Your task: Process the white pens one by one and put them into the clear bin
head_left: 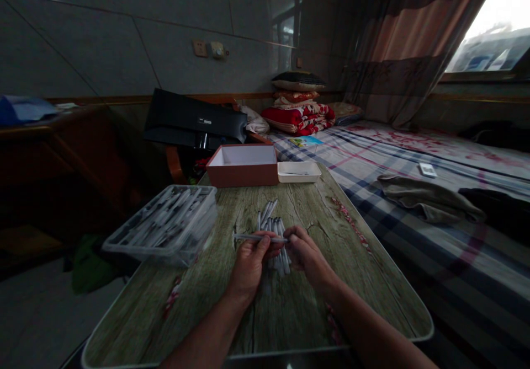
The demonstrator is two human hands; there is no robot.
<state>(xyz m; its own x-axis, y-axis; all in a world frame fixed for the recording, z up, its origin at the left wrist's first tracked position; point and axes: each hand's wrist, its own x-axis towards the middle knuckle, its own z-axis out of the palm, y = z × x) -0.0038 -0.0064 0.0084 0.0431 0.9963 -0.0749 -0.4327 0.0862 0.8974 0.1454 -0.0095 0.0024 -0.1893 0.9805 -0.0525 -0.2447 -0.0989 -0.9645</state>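
Note:
A slim whitish pen [248, 237] lies level between my two hands above the table. My left hand [252, 258] pinches its barrel with thumb and fingers. At the pen's right end, the closed fingers of my right hand [305, 252] grip the tip; the exact part under them is hidden. Below and behind the hands, several similar pens [282, 263] lie in a loose bunch, partly covered by my fingers. A clear plastic bin [194, 236] full of pale pens with dark parts stands to the left of my left hand.
On the wood-patterned table [223, 314], a reddish-brown open box [244, 177] stands at the far edge beside a shallow white tray [298, 178] with thin items inside. A bed [397, 214] with a checked sheet borders the right side. A black monitor-like panel [194, 118] leans behind.

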